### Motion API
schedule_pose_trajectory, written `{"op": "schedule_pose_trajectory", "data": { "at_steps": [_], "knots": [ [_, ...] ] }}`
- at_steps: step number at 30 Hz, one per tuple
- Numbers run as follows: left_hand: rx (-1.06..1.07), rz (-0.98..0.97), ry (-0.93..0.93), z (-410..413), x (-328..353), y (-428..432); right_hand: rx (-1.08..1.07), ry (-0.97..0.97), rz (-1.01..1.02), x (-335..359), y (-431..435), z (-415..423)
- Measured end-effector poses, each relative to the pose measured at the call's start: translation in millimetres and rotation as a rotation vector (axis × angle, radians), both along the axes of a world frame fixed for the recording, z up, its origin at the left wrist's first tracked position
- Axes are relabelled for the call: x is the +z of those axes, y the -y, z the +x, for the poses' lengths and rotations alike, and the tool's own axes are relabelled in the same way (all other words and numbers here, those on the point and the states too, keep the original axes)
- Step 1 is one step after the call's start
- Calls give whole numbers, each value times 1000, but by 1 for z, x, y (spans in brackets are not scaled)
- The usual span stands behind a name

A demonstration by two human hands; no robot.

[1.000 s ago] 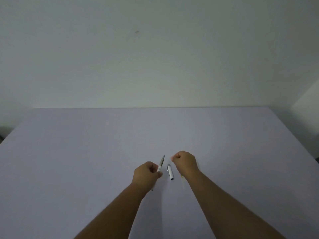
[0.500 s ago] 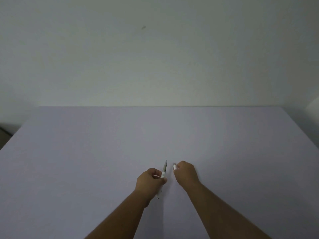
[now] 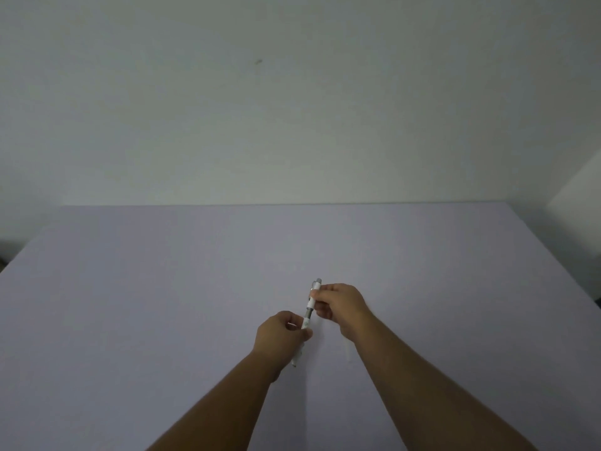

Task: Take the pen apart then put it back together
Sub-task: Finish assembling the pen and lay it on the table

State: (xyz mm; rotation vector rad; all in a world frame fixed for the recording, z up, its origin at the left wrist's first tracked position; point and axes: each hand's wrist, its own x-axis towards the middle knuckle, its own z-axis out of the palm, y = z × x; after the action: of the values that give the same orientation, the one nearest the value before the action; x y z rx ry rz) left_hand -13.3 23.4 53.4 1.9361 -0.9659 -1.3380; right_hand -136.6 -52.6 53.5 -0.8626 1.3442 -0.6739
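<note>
Both hands hold the pen [image 3: 308, 315] above the desk [image 3: 162, 288], near its front middle. The left hand [image 3: 281, 333] pinches the white lower barrel, and the right hand [image 3: 340, 305] pinches the upper white piece with the grey end. A grey section shows between the two grips, and the pen tilts slightly right.
</note>
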Motion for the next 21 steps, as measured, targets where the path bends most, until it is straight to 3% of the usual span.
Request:
{"op": "schedule_pose_trajectory", "data": {
  "at_steps": [8, 14, 16, 19, 21],
  "knots": [
    [36, -15, -66, -1, 3, -3, 101, -62, -12, 2, -11, 0],
    [59, 15, -16, 1, -5, -3, 133, -98, -28, -2, -13, 3],
    [73, 47, 23, 4, -12, -5, 111, -210, -53, -7, -12, 0],
    [97, 86, 47, 5, -25, -8, 185, -627, -189, -20, -10, -17],
    [112, 99, 60, 2, -34, -8, 219, -801, -217, -31, -13, -31]
  ]
}}
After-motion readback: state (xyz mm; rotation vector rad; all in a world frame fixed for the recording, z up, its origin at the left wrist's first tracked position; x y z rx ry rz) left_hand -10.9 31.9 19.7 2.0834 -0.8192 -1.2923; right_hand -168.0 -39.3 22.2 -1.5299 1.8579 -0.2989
